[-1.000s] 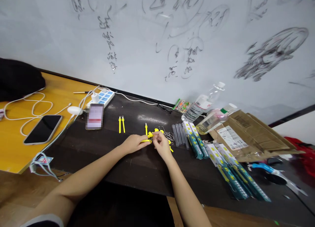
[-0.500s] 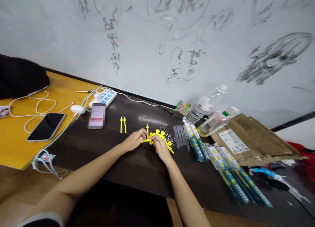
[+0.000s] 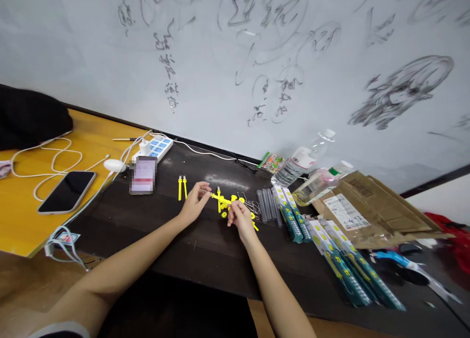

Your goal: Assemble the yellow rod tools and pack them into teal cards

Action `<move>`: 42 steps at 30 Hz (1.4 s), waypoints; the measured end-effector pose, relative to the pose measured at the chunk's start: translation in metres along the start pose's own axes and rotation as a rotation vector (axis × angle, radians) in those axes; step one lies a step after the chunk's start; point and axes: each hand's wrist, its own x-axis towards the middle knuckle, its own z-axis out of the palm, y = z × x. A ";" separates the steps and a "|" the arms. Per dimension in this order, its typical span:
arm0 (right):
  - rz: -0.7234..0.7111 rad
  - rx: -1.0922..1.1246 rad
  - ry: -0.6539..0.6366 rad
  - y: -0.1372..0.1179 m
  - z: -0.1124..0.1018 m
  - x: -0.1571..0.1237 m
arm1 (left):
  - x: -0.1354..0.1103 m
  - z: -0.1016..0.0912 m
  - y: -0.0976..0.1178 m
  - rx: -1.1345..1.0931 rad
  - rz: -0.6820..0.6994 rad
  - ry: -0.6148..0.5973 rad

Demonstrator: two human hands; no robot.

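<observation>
A thin yellow plastic stick point(image 3: 222, 200) is held slantwise between my two hands, above the dark table. My right hand point(image 3: 240, 218) pinches its right end. At its other end, the closed fingertips of my left hand point(image 3: 194, 201) grip the tip, which looks metallic but is too small to make out. Just behind it lies another yellow stick point(image 3: 219, 207) with a metal tip. Small yellow plastic pieces point(image 3: 234, 198) and metal wire clips point(image 3: 252, 207) are heaped near my right hand. Two yellow sticks with metal tips point(image 3: 180, 189) lie side by side beyond my left hand.
Grey tubes point(image 3: 269, 206) and green-and-yellow boxes point(image 3: 290, 215) lie to the right. Behind them are bottles point(image 3: 295, 163) and a brown cardboard package point(image 3: 382, 206). Phones point(image 3: 68, 192), cables and a power strip point(image 3: 157, 146) occupy the left. A whiteboard point(image 3: 205, 74) rises behind the table.
My hands have raised the yellow stick slightly and tilted it, its left end now higher. My left hand has turned, its fingers now at the stick's tip. The view has shifted slightly.
</observation>
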 end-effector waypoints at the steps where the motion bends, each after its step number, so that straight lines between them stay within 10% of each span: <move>1: 0.032 0.088 0.016 -0.001 0.000 0.000 | 0.000 0.001 -0.002 -0.067 -0.032 -0.018; 15: 0.226 0.007 -0.401 0.005 0.021 -0.014 | 0.005 0.003 0.005 -0.344 -0.342 -0.050; 33: 0.258 -0.285 -0.500 0.005 0.018 -0.015 | 0.010 -0.007 0.014 -0.345 -0.423 0.139; 37: 0.130 -0.396 -0.409 0.001 0.010 -0.013 | 0.009 -0.005 0.012 -0.342 -0.456 0.081; 42: -0.164 -0.404 0.046 -0.014 -0.014 -0.004 | 0.004 0.002 0.006 -0.313 -0.516 -0.054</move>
